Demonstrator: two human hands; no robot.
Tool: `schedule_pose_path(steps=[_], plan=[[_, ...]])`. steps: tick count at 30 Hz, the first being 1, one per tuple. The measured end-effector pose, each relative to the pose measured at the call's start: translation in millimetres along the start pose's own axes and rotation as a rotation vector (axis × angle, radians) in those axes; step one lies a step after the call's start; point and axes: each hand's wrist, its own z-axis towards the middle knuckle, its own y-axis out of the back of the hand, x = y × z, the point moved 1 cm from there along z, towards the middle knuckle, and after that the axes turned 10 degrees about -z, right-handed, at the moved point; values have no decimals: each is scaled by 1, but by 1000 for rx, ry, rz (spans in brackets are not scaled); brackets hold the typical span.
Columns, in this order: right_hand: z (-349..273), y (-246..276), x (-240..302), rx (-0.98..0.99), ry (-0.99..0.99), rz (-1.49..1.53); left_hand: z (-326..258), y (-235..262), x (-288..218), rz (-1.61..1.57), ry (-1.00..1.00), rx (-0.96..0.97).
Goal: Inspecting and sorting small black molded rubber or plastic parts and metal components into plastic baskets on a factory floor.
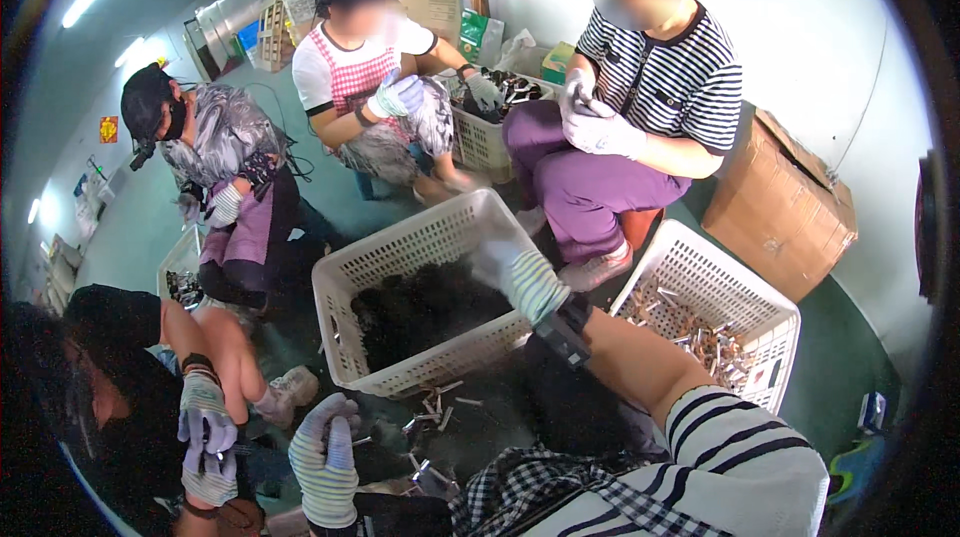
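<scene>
My right hand (525, 282), in a white glove with a striped cuff, reaches over the right side of a white perforated plastic crate (335, 327). Its fingers are smeared by motion, so what they hold, if anything, cannot be told. A dark heap of small black pieces (425, 312) fills the crate's bottom. Low in the view, my left hand (325, 462), gloved alike, is raised with its fingers curled together. Whatever lies in them is too small or hidden to name. Several small metal pieces (435, 412) are strewn on the floor between my left hand and the crate.
To the right, another white crate (780, 337) holds shiny metal and brownish pieces. Behind it leans a cardboard box (785, 207). Several gloved people sit around, one close by at lower left with hands (207, 427) near mine. A further crate (480, 142) stands at the back.
</scene>
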Motion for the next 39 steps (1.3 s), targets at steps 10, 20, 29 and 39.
schedule_pose_path(steps=[10, 20, 29, 39], plan=[[-33, -65, -29, 963, 313, -716, -3, 1, -1, 29, 7, 30], [-43, -67, -9, 468, -205, -261, -17, 9, -9, 80, -59, -3], [-18, -46, -28, 853, -82, -742, -6, 2, 2, 36, -27, 2], [-24, -43, -39, 814, 4, -1126, -12, 2, -1, 39, -36, 0]])
